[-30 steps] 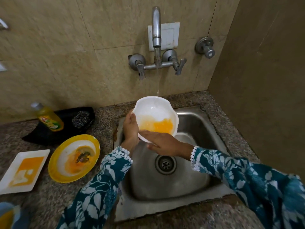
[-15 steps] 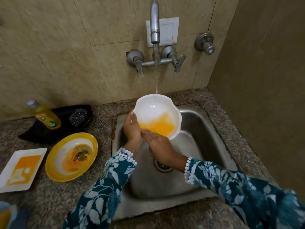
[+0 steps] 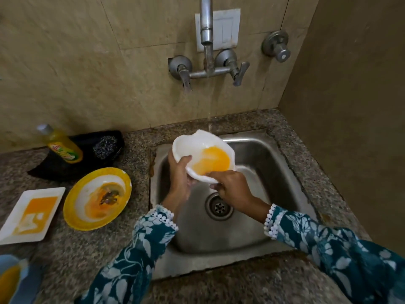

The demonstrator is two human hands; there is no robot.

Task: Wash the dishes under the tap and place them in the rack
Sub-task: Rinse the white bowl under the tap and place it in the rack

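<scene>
Beige wall tiles backed a speckled stone counter [image 3: 72,249] with a steel sink [image 3: 271,159] let into its corner, and this was the single head view, looking down over both patterned sleeves. From the tap [image 3: 207,38] on the wall a thin stream of water [image 3: 209,106] fell toward the far rim of a white bowl [image 3: 188,145], which was held over the sink, ahead of and between the two hands, tilted with its open side toward the camera and its orange residue pooled low on the right. The stream appeared to meet the bowl at or just behind its far edge, not on the stain, so the coming move likely turned on bringing the soiled part under the water. The left hand [image 3: 179,174] gripped the bowl's left rim, thumb inside and fingers curled beneath. The right hand [image 3: 232,187] lay at the near lower rim, its fingers reaching into the bowl by the orange patch; whether they pinched the rim or only rubbed it could not be told. Both hands were about equally close to the bowl. On the counter to the left waited a yellow-rimmed plate [image 3: 76,194] and a white square plate [image 3: 13,227], both soiled, near a soap bottle [image 3: 63,148]. No rack showed.
</scene>
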